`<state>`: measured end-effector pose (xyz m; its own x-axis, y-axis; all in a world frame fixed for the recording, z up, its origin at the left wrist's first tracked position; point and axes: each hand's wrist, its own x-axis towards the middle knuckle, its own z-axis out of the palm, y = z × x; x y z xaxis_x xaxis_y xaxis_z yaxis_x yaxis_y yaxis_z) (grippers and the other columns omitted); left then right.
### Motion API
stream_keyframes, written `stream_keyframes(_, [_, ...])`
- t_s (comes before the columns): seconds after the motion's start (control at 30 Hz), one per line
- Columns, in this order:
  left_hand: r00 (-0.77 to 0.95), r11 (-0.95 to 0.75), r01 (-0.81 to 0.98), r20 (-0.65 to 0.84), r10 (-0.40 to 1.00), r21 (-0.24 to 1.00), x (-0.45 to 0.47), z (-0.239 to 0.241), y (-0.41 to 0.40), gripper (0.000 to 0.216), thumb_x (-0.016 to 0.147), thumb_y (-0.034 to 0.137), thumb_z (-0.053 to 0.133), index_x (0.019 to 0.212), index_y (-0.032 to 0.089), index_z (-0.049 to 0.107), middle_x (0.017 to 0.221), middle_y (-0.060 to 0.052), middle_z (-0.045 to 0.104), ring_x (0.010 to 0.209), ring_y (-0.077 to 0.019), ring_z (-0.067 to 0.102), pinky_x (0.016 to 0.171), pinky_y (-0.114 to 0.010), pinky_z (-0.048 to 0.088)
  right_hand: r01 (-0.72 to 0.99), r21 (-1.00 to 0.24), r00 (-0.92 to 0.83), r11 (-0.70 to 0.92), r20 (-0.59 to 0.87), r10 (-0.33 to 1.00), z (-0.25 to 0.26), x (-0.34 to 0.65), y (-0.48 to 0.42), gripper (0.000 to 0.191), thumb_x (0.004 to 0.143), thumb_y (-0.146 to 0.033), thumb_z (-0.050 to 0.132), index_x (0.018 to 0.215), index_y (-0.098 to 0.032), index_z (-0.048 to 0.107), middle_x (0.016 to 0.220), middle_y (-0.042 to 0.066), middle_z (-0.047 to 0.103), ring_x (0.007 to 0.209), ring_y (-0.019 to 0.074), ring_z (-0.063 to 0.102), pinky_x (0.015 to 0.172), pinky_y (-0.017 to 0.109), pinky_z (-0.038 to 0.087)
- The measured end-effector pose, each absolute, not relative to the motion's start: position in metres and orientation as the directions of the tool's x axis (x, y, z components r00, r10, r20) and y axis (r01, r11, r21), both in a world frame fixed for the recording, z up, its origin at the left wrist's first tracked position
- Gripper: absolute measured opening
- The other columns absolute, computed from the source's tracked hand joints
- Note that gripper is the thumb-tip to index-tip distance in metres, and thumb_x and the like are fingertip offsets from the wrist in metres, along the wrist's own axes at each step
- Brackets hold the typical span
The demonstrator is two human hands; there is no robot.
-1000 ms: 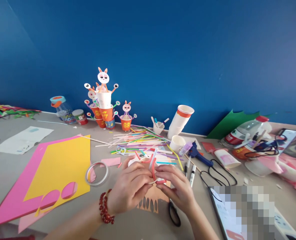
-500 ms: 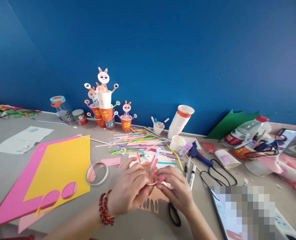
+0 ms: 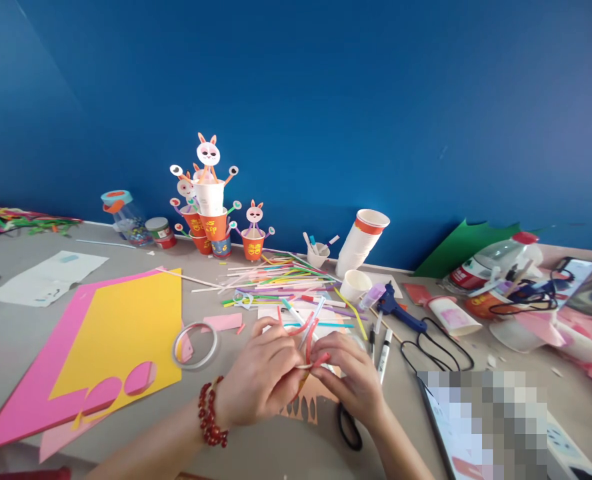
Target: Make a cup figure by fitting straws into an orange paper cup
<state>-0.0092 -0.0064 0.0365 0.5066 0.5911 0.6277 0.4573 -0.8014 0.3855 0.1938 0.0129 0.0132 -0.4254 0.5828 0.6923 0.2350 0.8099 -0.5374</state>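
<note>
The left hand (image 3: 269, 373) grips a cup (image 3: 304, 366) by its rim; the right hand (image 3: 347, 375) pinches a red straw (image 3: 321, 361) there, apparently fitting it; steady pressure seems needed next.

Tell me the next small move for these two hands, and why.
Perhaps press the red strip against the pale rim with the right hand: that hand pinches the strip right by the rim, while the left hand grips the rim's other side.

Glue gun (image 3: 395, 308), yel. paper (image 3: 136, 320) & mkr (image 3: 385, 355) show craft wkspace.
</note>
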Motion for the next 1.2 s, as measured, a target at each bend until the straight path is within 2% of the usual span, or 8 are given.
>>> stream_keyframes(0.27, [0.507, -0.804, 0.457, 0.631, 0.587, 0.380, -0.009, 0.038, -0.006, 0.015, 0.089, 0.011, 0.042, 0.079, 0.018, 0.051, 0.070, -0.001, 0.055, 0.070, -0.0169, 0.046, 0.074, -0.034, 0.036, 0.119, -0.653, -0.375, 0.748, 0.668, 0.643, 0.011, 0.188, 0.011, 0.010, 0.093, -0.026, 0.060, 0.087, -0.020, 0.065, 0.082, 0.007, 0.068, 0.077, 0.0209, 0.065, 0.069, 0.034, 0.053])
stream_keyframes(0.57, [0.493, -0.807, 0.465, 0.651, 0.577, 0.364, -0.010, 0.034, -0.005, 0.011, 0.087, 0.011, 0.049, 0.080, 0.019, 0.053, 0.072, -0.002, 0.060, 0.072, -0.0170, 0.049, 0.077, -0.035, 0.039, 0.104, -0.707, -0.330, 0.700, 0.639, 0.695, 0.010, 0.185, 0.009, 0.015, 0.093, -0.031, 0.061, 0.084, -0.020, 0.067, 0.081, 0.006, 0.068, 0.078, 0.0207, 0.066, 0.070, 0.032, 0.053])
stream_keyframes(0.7, [0.510, -0.798, 0.459, 0.619, 0.597, 0.391, -0.010, 0.036, -0.006, 0.012, 0.088, 0.011, 0.047, 0.082, 0.019, 0.053, 0.077, -0.001, 0.065, 0.077, -0.0168, 0.055, 0.089, -0.039, 0.039, 0.122, -0.706, -0.328, 0.698, 0.635, 0.700, 0.008, 0.186, 0.009, 0.016, 0.093, -0.031, 0.060, 0.083, -0.020, 0.066, 0.082, 0.006, 0.068, 0.079, 0.0209, 0.065, 0.070, 0.033, 0.052])
stream_keyframes(0.8, [0.508, -0.786, 0.454, 0.603, 0.615, 0.420, -0.010, 0.040, -0.007, 0.013, 0.089, 0.011, 0.046, 0.084, 0.020, 0.055, 0.082, 0.000, 0.068, 0.082, -0.0157, 0.060, 0.103, -0.043, 0.032, 0.140, -0.697, -0.329, 0.703, 0.637, 0.697, 0.007, 0.187, 0.008, 0.013, 0.093, -0.029, 0.060, 0.084, -0.020, 0.065, 0.082, 0.007, 0.068, 0.079, 0.0216, 0.065, 0.070, 0.034, 0.053])
stream_keyframes(0.9, [0.504, -0.787, 0.456, 0.608, 0.613, 0.415, -0.009, 0.040, -0.008, 0.012, 0.088, 0.011, 0.047, 0.085, 0.020, 0.055, 0.083, 0.000, 0.068, 0.082, -0.0150, 0.061, 0.107, -0.045, 0.029, 0.165, -0.680, -0.333, 0.715, 0.644, 0.689, 0.005, 0.187, 0.008, 0.010, 0.092, -0.027, 0.061, 0.086, -0.020, 0.064, 0.084, 0.007, 0.068, 0.081, 0.0222, 0.065, 0.071, 0.035, 0.053])
stream_keyframes(1.0, [0.498, -0.793, 0.464, 0.625, 0.601, 0.394, -0.008, 0.037, -0.008, 0.012, 0.087, 0.011, 0.047, 0.083, 0.020, 0.054, 0.078, 0.000, 0.066, 0.079, -0.0156, 0.059, 0.104, -0.044, 0.032, 0.158, -0.684, -0.317, 0.712, 0.648, 0.693, 0.000, 0.187, 0.008, 0.008, 0.092, -0.028, 0.061, 0.094, -0.021, 0.063, 0.086, 0.007, 0.068, 0.082, 0.0225, 0.065, 0.072, 0.035, 0.053])
stream_keyframes(1.1, [0.487, -0.798, 0.471, 0.644, 0.590, 0.375, -0.007, 0.033, -0.008, 0.012, 0.087, 0.010, 0.048, 0.080, 0.019, 0.052, 0.075, -0.001, 0.063, 0.075, -0.0162, 0.055, 0.093, -0.039, 0.037, 0.142, -0.700, -0.302, 0.699, 0.642, 0.705, -0.006, 0.187, 0.007, 0.012, 0.093, -0.030, 0.061, 0.101, -0.021, 0.061, 0.087, 0.007, 0.067, 0.081, 0.0219, 0.065, 0.072, 0.035, 0.053])
stream_keyframes(1.2, [0.484, -0.801, 0.461, 0.648, 0.588, 0.383, -0.007, 0.029, -0.007, 0.008, 0.089, 0.020, 0.053, 0.082, 0.018, 0.053, 0.073, -0.001, 0.061, 0.073, -0.0172, 0.053, 0.083, -0.036, 0.038, 0.123, -0.723, -0.302, 0.680, 0.626, 0.720, -0.010, 0.187, 0.005, 0.011, 0.091, -0.029, 0.063, 0.099, -0.021, 0.060, 0.086, 0.006, 0.066, 0.080, 0.0213, 0.064, 0.072, 0.035, 0.053])
